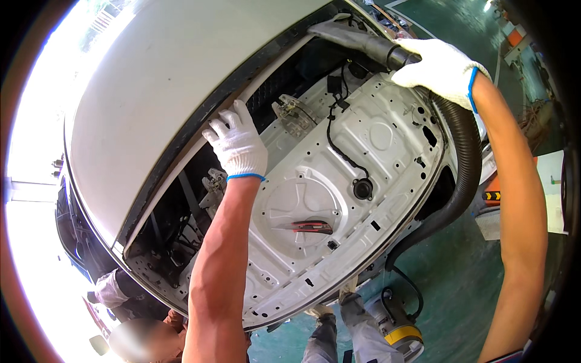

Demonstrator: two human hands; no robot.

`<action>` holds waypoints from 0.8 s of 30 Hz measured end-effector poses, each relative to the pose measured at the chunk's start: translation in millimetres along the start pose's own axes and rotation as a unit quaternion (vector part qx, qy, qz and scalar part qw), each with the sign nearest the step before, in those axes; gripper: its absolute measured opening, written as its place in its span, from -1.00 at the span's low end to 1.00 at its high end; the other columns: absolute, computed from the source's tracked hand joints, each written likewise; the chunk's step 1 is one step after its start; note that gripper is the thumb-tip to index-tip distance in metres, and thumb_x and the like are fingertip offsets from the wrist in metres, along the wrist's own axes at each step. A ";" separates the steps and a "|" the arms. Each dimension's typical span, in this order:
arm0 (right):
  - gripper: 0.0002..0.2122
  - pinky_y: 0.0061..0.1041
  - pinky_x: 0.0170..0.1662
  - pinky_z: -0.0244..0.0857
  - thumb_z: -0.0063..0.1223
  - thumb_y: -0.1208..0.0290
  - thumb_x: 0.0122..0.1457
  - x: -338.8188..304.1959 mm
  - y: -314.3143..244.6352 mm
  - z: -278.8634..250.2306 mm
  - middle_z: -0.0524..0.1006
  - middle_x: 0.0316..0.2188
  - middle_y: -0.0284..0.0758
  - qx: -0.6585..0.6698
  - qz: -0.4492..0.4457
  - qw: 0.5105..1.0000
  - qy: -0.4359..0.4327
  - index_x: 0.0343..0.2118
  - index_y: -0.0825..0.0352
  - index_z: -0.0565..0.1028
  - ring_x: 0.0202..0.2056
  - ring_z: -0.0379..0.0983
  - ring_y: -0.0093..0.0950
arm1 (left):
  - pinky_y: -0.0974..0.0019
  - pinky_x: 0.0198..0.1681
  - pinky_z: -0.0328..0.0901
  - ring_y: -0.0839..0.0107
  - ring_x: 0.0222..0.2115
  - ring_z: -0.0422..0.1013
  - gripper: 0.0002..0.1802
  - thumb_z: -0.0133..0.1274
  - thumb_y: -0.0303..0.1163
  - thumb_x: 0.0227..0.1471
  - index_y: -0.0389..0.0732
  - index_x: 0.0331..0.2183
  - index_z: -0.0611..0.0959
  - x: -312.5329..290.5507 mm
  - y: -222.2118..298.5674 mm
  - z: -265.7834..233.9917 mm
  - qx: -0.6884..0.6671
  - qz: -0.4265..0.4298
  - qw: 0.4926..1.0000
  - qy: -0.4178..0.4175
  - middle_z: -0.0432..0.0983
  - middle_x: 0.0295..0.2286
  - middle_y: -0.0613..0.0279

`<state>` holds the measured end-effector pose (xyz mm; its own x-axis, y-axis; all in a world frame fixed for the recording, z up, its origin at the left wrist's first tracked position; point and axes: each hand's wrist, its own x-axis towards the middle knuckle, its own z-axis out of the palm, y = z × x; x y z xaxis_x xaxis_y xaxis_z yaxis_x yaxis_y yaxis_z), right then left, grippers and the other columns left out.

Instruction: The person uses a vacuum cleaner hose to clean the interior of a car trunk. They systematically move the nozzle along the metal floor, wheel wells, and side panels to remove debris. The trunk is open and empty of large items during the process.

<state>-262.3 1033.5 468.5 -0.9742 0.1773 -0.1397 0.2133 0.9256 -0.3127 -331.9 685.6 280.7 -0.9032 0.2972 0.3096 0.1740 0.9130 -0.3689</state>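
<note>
My left hand (239, 142), in a white knit glove, reaches to the rim of an opening in a car body. Its fingers are apart, with the tips at the strip along the edge of the cream roof panel (157, 91). At the upper right my gloved right hand (437, 68) is closed round the end of a vacuum hose (465, 145). A dark grey flat nozzle (354, 41) extends from it to the far corner of the opening. A red and black utility knife (311, 227), blade out, lies on the white metal panel (375, 199).
A vacuum cleaner (402, 336) with a yellow band stands on the green floor near my feet. A black cable (333, 136) runs over the panel to a round black part (363, 189). Another person (172, 330), partly hidden, is at the lower left. Boxes and clutter line the right.
</note>
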 end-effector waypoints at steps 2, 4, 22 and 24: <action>-0.22 -0.41 0.02 0.44 0.39 0.12 -0.01 -3.1 -5.1 0.4 0.67 -0.20 -0.14 0.006 -0.004 1.000 -0.020 0.34 0.28 0.51 -0.16 0.60 -0.34 | -0.36 0.28 0.21 -0.29 0.18 0.36 -0.12 0.21 -0.37 0.06 -0.24 0.39 0.35 0.3 0.0 -1.6 0.002 0.000 1.000 -0.007 0.37 0.20 -0.28; -0.24 -0.39 0.00 0.45 0.36 0.10 0.02 3.3 -14.0 -1.3 0.66 -0.21 -0.15 -0.009 0.017 0.999 -0.041 0.34 0.25 0.51 -0.18 0.59 -0.33 | -0.36 0.28 0.22 -0.28 0.18 0.35 -0.12 0.20 -0.37 0.06 -0.24 0.39 0.34 -1.3 -1.3 -0.7 0.005 0.005 1.000 0.002 0.37 0.21 -0.28; -0.24 -0.37 0.11 0.42 0.38 0.08 0.03 5.4 8.9 0.0 0.68 -0.04 -0.06 -0.036 0.026 0.999 -0.007 0.33 0.28 0.51 -0.05 0.62 -0.25 | -0.32 0.25 0.26 -0.26 0.16 0.38 -0.11 0.22 -0.39 0.05 -0.22 0.40 0.34 0.5 -1.0 -0.1 -0.017 0.008 1.000 0.006 0.39 0.20 -0.25; -0.24 -0.35 0.09 0.43 0.37 0.07 0.02 5.0 15.7 0.3 0.68 -0.06 -0.07 -0.043 0.025 0.999 0.010 0.32 0.30 0.51 -0.07 0.62 -0.25 | -0.32 0.25 0.26 -0.26 0.16 0.38 -0.10 0.22 -0.39 0.04 -0.22 0.40 0.34 -2.9 -2.5 -0.7 -0.013 0.006 1.000 -0.001 0.39 0.19 -0.25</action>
<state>-263.8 1048.8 462.6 -0.9639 0.2302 -0.1339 0.2558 0.9403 -0.2246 -329.4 682.7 281.4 -0.9021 0.3076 0.3027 0.1952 0.9163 -0.3496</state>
